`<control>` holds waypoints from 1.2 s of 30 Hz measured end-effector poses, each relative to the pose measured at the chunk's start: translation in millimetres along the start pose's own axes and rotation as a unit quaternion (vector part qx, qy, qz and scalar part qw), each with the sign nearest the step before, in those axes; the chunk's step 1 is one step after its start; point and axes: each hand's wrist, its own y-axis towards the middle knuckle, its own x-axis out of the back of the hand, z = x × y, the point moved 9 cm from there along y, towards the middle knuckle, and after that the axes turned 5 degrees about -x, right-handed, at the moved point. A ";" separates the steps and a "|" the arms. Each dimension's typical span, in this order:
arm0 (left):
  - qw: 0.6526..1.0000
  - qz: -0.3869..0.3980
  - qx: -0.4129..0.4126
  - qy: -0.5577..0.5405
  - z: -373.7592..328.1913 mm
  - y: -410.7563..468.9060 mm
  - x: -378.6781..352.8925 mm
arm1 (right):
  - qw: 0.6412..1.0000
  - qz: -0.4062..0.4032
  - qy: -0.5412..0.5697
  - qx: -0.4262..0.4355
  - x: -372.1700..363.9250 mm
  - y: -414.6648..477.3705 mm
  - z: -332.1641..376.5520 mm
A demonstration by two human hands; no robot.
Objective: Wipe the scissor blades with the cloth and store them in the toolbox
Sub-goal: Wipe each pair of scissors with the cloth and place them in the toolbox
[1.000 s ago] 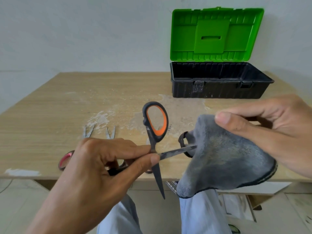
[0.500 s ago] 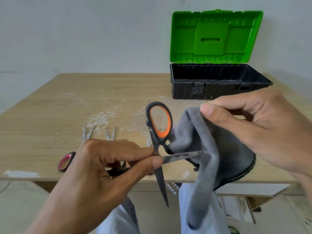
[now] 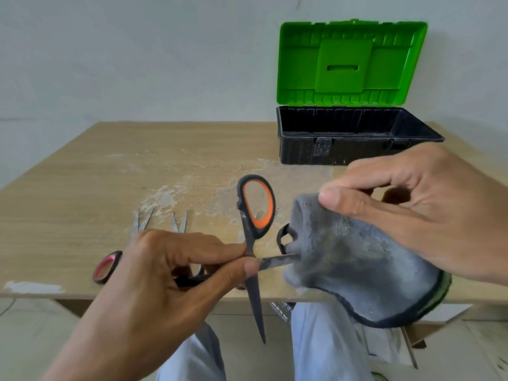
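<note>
My left hand (image 3: pixel 176 273) pinches the black-and-orange scissors (image 3: pixel 255 215) at the pivot, spread wide open. One blade points down past the table edge; the other points right into the grey cloth (image 3: pixel 354 265). My right hand (image 3: pixel 417 213) grips the cloth, which is wrapped over that blade and hides its tip. The toolbox (image 3: pixel 351 144) stands at the back right of the table, its green lid upright and its black tub showing nothing inside.
Further scissors lie on the wooden table (image 3: pixel 82 193) behind my left hand: a red-handled pair (image 3: pixel 105 266) and two pairs of blade tips (image 3: pixel 162 218). White dust patches mark the tabletop. My knees show below the table's front edge.
The cloth has moved along the right-pointing blade, first bunching in toward the pivot, now spread over the blade's outer part. My left hand has kept its hold on the scissors.
</note>
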 end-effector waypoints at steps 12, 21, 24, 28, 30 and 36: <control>0.993 -0.030 0.038 -0.107 -7.8 3.4 0.3 | 0.986 0.083 0.126 -0.064 -30.2 -1.3 -23.4; 0.995 -0.023 0.036 -0.094 -4.2 0.4 0.3 | 0.978 0.121 0.161 -0.048 -33.3 -25.0 -38.0; 0.996 -0.018 0.032 -0.082 -5.8 -0.4 -0.3 | 0.986 0.092 0.138 -0.037 -33.8 -27.4 -37.1; 0.999 -0.010 0.017 -0.045 -14.1 1.5 0.4 | 0.992 0.050 0.113 -0.010 -28.2 -26.1 -27.2; 1.000 -0.002 0.017 -0.023 -12.3 -0.2 3.1 | 0.994 0.034 0.099 -0.001 -25.3 -24.0 -23.5; 1.000 0.008 0.028 0.008 -7.2 -3.5 8.2 | 0.998 -0.008 0.059 0.013 -10.7 -26.2 -19.0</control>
